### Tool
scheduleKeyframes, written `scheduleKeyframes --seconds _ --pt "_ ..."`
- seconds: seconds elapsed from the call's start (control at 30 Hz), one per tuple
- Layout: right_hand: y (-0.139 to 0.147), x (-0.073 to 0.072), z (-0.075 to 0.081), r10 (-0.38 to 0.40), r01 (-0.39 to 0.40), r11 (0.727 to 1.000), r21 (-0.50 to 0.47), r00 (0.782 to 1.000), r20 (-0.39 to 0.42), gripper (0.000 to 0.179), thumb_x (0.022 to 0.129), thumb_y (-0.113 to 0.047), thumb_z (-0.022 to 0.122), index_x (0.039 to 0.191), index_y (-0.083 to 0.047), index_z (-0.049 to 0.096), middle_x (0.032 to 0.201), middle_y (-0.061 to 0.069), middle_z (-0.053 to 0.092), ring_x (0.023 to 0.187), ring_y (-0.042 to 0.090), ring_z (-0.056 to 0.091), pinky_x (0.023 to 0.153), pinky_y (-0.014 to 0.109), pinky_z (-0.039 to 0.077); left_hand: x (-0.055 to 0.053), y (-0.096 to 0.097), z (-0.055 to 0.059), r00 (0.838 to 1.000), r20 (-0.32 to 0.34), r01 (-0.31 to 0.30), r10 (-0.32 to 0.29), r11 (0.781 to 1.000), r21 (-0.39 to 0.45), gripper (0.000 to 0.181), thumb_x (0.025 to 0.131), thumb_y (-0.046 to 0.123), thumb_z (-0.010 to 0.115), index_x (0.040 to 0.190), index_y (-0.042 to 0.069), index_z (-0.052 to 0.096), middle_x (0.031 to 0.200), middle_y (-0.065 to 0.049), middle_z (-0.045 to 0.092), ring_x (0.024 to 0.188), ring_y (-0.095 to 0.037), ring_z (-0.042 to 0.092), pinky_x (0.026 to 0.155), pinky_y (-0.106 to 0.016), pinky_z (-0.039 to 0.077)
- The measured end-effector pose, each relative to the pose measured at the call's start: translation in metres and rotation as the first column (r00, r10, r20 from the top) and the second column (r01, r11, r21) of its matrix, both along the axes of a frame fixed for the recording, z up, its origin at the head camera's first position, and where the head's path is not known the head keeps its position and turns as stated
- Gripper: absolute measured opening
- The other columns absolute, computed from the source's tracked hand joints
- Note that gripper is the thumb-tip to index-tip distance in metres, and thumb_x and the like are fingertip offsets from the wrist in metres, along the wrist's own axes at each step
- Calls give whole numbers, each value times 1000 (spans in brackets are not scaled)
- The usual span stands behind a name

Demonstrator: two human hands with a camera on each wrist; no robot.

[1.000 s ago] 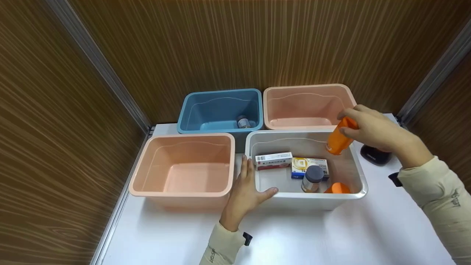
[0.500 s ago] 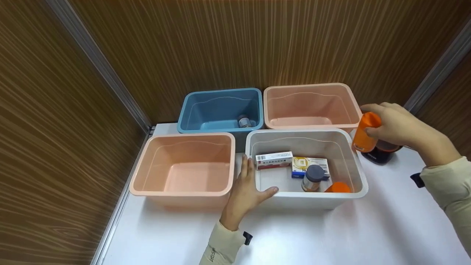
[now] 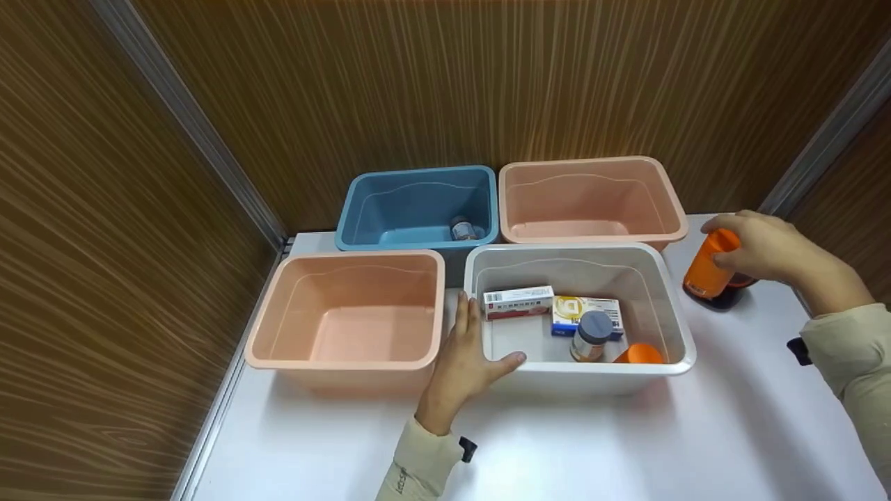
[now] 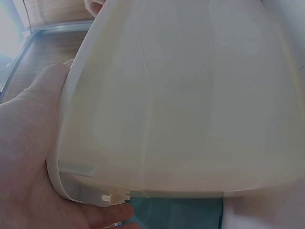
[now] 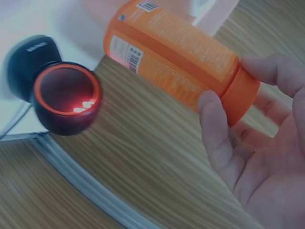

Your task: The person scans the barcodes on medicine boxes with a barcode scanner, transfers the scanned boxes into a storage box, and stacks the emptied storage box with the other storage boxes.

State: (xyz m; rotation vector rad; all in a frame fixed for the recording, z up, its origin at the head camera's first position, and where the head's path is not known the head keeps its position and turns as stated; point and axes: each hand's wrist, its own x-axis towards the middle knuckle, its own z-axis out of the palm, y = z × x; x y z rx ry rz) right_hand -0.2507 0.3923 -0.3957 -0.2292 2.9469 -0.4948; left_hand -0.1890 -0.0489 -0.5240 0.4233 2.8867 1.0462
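Note:
My right hand point(image 3: 769, 247) grips an orange bottle point(image 3: 708, 264) by its capped end. In the right wrist view the bottle lies tilted, its barcode label point(image 5: 133, 57) visible. A black scanner point(image 5: 66, 93) with a lit red ring sits close to the bottle, apart from it. My left hand point(image 3: 461, 369) rests against the near left corner of the white bin point(image 3: 578, 369), thumb and fingers spread along its rim. Inside that bin lie a white-and-red box point(image 3: 518, 304), a yellow-and-blue box point(image 3: 602, 313), a grey-capped bottle point(image 3: 590, 339) and another orange item point(image 3: 640, 354).
A pink bin point(image 3: 344, 365) stands left of the white one. Behind are a blue bin point(image 3: 418, 247) with a small bottle point(image 3: 461, 229) inside and a second pink bin point(image 3: 588, 167). Wood-grain walls point(image 3: 445, 83) enclose the white table point(image 3: 557, 445).
From above the white bin, my right hand has carried the orange bottle rightward to the scanner and lowered it slightly. My left hand has stayed at the bin's corner.

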Motion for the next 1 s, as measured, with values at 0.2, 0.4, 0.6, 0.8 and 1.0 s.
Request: scheduleKeyframes --seconds 0.2,0.4,0.6,0.8,1.0 --pt "11 -6 -18 25 -24 999 -36 999 24 42 84 -5 69 123 -2 54 109 31 50 88 44 55 69 54 55 -1 0 -1 1000 -3 1 -1 1000 4 123 79 70 72 160 0 11 168 -11 -8 151 -35 12 118 -47 23" --pt "16 -7 -28 44 -44 999 3 999 3 27 94 -18 69 112 -5 53 99 24 55 86 37 53 68 51 50 0 0 0 1000 10 -4 4 1000 10 123 79 69 73 161 2 10 168 -10 -9 152 -34 9 118 -47 22" --pt "17 -7 -31 11 -11 1000 -4 1000 18 35 97 -22 66 119 1 52 103 27 56 87 39 56 75 58 50 0 1 1 1000 4 0 0 1000 4 124 79 71 72 161 2 11 168 -10 -8 152 -34 9 118 -48 22" --pt "17 -8 -29 -8 7 1000 17 999 42 49 97 -24 67 131 8 50 107 32 57 90 43 55 80 63 47 0 0 0 1000 1 -4 4 1000 6 124 78 71 72 161 2 11 168 -11 -8 151 -36 12 117 -48 24" --pt "17 -6 -28 -20 20 1000 9 998 58 49 94 -18 67 130 11 50 102 32 60 90 45 55 79 63 48 1 0 0 1000 9 -6 6 1000 18 123 79 70 73 161 1 12 169 -9 -8 150 -38 14 117 -51 25"
